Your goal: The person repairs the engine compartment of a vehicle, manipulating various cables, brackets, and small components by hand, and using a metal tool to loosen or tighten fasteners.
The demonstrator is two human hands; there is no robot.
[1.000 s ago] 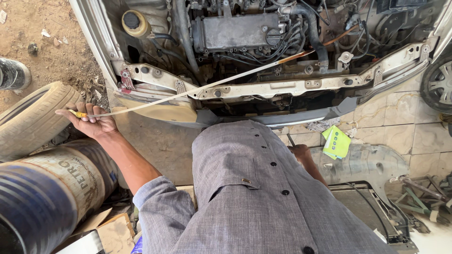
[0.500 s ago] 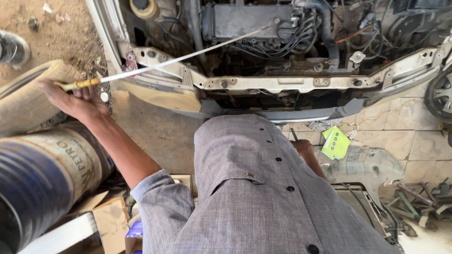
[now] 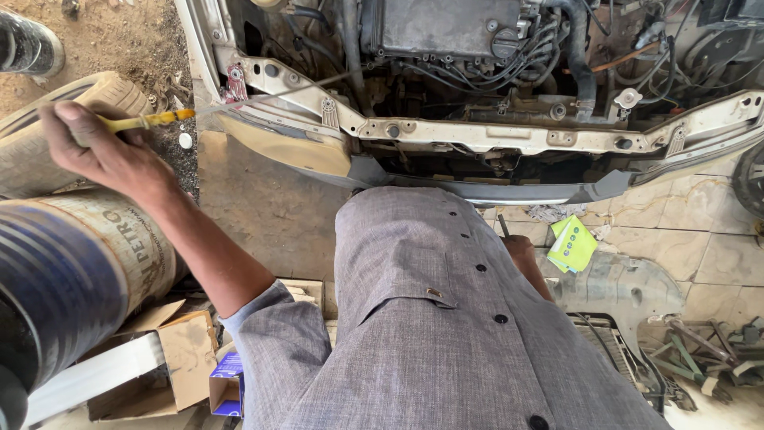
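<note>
One left hand [image 3: 103, 151] pinches the yellow-handled dipstick [image 3: 151, 121] beside the engine bay [image 3: 446, 48]; best kept level (right hand [image 3: 529, 263] mostly hidden, grip unclear).

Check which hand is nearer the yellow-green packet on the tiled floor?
Right. The right hand hangs low beside the shirt, mostly hidden, just left of the yellow-green packet. The left hand is far across the frame, holding the yellow-handled dipstick by the tyre.
</note>
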